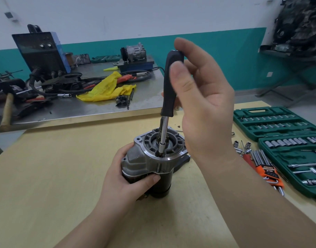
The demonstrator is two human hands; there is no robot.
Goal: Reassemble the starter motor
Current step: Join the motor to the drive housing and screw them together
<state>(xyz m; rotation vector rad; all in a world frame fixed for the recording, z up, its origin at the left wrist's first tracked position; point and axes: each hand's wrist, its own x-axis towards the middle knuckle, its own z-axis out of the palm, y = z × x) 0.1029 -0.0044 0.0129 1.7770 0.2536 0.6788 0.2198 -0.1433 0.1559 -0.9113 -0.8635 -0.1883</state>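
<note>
The starter motor (150, 163) is standing on end on the wooden table (46, 176), near the middle of the view, with its long axis running up and down. Its grey housing end is facing upward and its dark round body is resting below on the table. The left hand (128, 178) is gripping the motor from the left side, fingers wrapped round the back and thumb lying across the near face where grey housing meets dark body. The right hand (198, 97) is holding the black handle of a nut driver (169, 97), pinching it narrowly between thumb and fingertips near the top. The driver is standing almost upright, leaning slightly to the right at the top, its socket tip sitting down inside the motor's open upper end. To the right, a green socket set case (286, 140) is lying open, with an orange holder of hex keys (268, 172) just beside it. Far left, a yellow cloth (107, 86) is lying on a metal bench (82, 110).
</note>
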